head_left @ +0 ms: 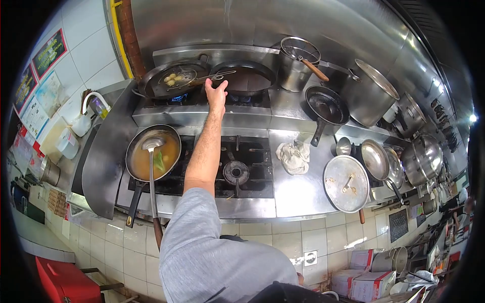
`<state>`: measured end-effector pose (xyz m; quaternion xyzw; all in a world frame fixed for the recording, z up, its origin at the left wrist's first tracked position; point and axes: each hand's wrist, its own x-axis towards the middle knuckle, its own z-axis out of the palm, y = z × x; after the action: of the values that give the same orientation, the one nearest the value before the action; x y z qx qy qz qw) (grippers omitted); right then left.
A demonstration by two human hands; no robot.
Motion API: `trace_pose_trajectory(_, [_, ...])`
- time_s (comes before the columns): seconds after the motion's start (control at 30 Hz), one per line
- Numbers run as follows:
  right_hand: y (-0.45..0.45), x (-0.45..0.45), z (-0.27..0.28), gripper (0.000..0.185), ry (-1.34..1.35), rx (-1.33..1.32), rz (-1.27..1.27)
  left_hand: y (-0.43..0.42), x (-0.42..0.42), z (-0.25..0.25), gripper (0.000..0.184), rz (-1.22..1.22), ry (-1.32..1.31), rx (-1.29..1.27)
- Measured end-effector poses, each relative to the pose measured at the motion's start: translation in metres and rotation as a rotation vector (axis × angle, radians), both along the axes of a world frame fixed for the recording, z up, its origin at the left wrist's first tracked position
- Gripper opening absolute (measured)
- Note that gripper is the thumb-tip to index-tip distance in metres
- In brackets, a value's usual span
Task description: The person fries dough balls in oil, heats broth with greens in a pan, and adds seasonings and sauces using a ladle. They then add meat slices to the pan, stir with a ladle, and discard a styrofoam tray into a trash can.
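Note:
My left hand (216,94) reaches over the back burners with finger and thumb apart. Its fingertips are at the handle of a wire skimmer (202,81); a firm grip on it does not show. The skimmer's basket holds small pale, round pieces of food (172,80) over the back left pan (151,87), which contains dark liquid. Beside it, a second wide pan (242,83) also holds dark liquid. Nearer me, a frying pan (174,135) contains brown broth with a green leaf, and a ladle (152,144) rests in it. My right hand is out of view.
Blue flames burn under the back pans. A bare front burner (235,173) lies right of my forearm. Further right are a crumpled cloth (293,156), a small black pan (327,105), a pot with a strainer (294,76), a tall pot (370,93) and a round lid (345,184).

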<state>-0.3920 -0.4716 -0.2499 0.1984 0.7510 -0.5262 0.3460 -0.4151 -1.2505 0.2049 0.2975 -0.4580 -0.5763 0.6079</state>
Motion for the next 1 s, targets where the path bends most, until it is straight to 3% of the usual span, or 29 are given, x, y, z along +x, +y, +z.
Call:
trace_pose_trajectory(0.2, [-0.009,0.001,0.029,0.021,0.005,0.011,-0.049,0.01,0.008,-0.01,0.083,-0.158,0.008,-0.025])
trace_pose_trajectory(0.27, [-0.009,-0.002,0.031,0.021,0.007,0.029,-0.008,0.046,0.017,-0.018,0.076,-0.194,0.024,-0.029])
trace_pose_trajectory(0.33, [-0.01,-0.006,0.04,0.022,0.01,0.048,0.048,0.097,0.03,-0.039,0.051,-0.349,0.06,-0.073])
trace_pose_trajectory(0.37, [-0.006,-0.007,0.043,0.022,0.014,0.058,0.084,0.152,0.049,-0.065,0.025,-0.615,0.01,0.085])
trace_pose_trajectory(0.4, [-0.004,-0.009,0.046,0.022,0.019,0.07,0.126,0.189,0.062,-0.066,0.015,-0.685,-0.052,0.125])
trace_pose_trajectory(0.47, [-0.001,-0.014,0.056,0.023,0.032,0.096,0.22,0.241,0.09,-0.085,0.015,-0.953,-0.273,0.021])
trace_pose_trajectory(0.53, [0.0,-0.017,0.068,0.023,0.04,0.107,0.307,0.283,0.113,-0.114,0.015,-1.14,-0.372,0.091])
trace_pose_trajectory(0.67, [-0.005,-0.026,0.077,0.025,0.023,0.104,0.413,0.341,0.163,-0.191,0.019,-1.342,-0.772,0.166])
trace_pose_trajectory(0.77, [-0.008,-0.036,0.056,0.023,-0.052,0.091,0.411,0.354,0.212,-0.261,0.02,-1.27,-1.125,0.239])
trace_pose_trajectory(0.9, [-0.011,-0.034,0.051,0.018,-0.089,0.061,0.417,0.361,0.285,-0.311,0.022,-0.698,-0.852,0.783])
trace_pose_trajectory(1.0, [-0.013,-0.024,0.06,0.018,-0.054,0.118,0.424,0.34,0.325,-0.341,0.038,-0.318,-0.821,0.845])
